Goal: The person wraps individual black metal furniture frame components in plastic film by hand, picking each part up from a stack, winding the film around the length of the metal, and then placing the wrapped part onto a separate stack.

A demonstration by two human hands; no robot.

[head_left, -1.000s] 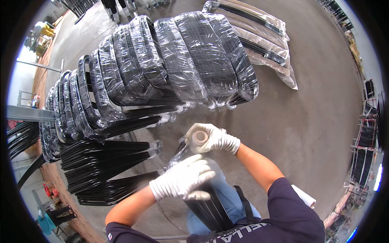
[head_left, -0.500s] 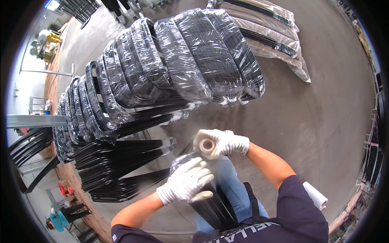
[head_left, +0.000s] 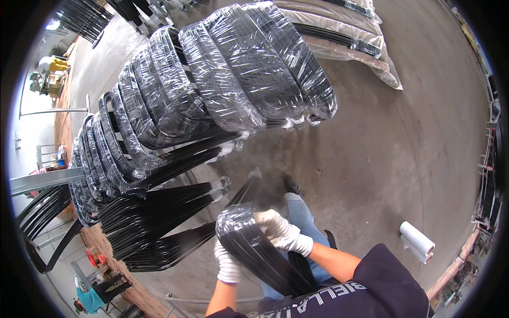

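A bundle of black curved strips rises in front of my body, its rounded upper end wrapped in clear plastic film. My left hand, in a white knitted glove, is against the bundle's left side, its fingers hidden behind the strips. On the other side, my right hand, gloved the same way, is closed close to the wrapped end, with its fingers curled. What it holds, if anything, is hidden.
Black framed pieces wrapped in film stand in a long row ahead and left. Below them hang black strip bundles. A white film roll lies on the floor at right. Farther off is a plastic-covered stack. A metal bar juts in at left.
My left hand has gone from above the bundle to its left side. My right hand has come down beside the wrapped end, and the small film roll it held is out of sight.
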